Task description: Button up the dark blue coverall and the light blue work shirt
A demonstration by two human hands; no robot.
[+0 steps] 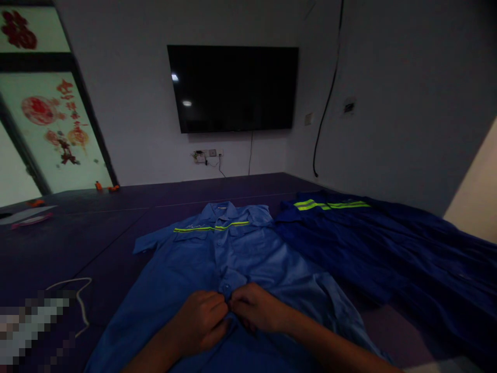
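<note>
A light blue short-sleeved work shirt [186, 264] lies spread out in front of me, its collar pointing away and a yellow-green stripe across the chest. Both hands meet at its front placket, just below a button [227, 288]. My left hand [204, 318] pinches the left side of the placket with curled fingers. From the right, my right hand [258, 308] pinches the cloth at the same spot, its fingertips almost touching the left ones. Whatever small part lies between the fingertips is hidden.
A dark blue garment [373, 238] with a yellow-green stripe lies to the right, beside the shirt. On the purple floor [116, 228], a white cord [81, 303] curls at left. Small orange objects [112, 188] sit by the glass door. A television [236, 88] hangs on the far wall.
</note>
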